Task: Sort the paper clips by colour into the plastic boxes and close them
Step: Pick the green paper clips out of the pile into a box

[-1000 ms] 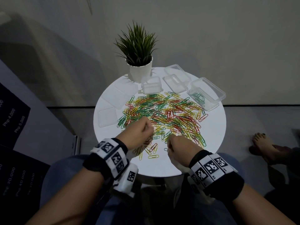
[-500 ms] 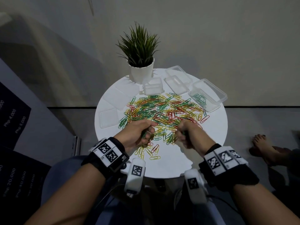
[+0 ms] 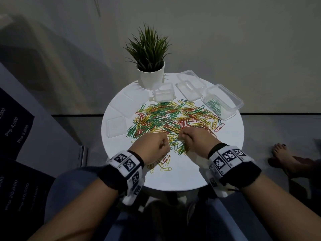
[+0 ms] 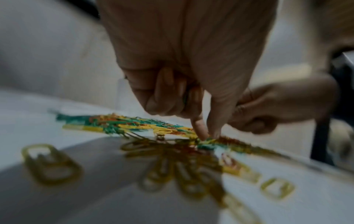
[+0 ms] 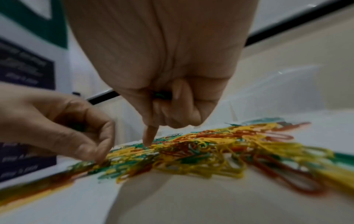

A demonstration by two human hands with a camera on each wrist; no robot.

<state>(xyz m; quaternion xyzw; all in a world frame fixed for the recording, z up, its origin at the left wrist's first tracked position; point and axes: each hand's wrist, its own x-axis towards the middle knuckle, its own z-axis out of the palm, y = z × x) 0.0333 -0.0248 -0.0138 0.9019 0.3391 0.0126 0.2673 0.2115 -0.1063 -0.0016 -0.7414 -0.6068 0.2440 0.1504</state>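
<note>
The right hand's grip point(image 5: 153, 136) holds green clips point(image 5: 160, 95) curled in, forefinger touching the clip pile point(image 5: 191, 151) below; left hand point(image 5: 63, 128) just beside.

grn/yel/red clips point(image 3: 173, 119), wht table point(image 3: 182, 178)

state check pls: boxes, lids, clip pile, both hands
box with green clips: open, partly filled
small box: open, contents unclear
two flat boxes: open, look empty
lids: off, lying flat
clip pile: unsorted, mixed colours
left hand: curled, green clips inside
right hand: curled, green clips inside
</note>
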